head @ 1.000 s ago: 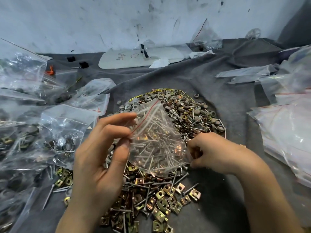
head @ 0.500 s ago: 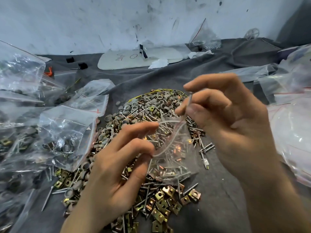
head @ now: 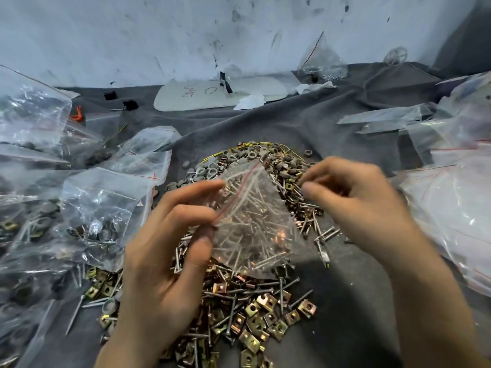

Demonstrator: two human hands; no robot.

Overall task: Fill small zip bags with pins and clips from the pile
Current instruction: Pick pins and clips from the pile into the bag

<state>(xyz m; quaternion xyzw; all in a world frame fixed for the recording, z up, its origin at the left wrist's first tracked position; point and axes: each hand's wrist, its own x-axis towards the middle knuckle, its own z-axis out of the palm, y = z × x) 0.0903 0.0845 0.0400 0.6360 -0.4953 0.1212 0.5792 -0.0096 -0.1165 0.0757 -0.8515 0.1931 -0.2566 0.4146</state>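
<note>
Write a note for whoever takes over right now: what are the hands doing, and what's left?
Left hand: pinches the small zip bag by its edge, above the pile.
Right hand: fingers curled beside the bag; blurred, so I cannot tell if they hold a pin.
Done: filled bags lie on the left.
To do: finish filling this bag, probably.

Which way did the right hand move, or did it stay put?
Yes. A second ago the right hand was down at the pile's near right edge; now it is farther back, beside the bag's top.
</note>
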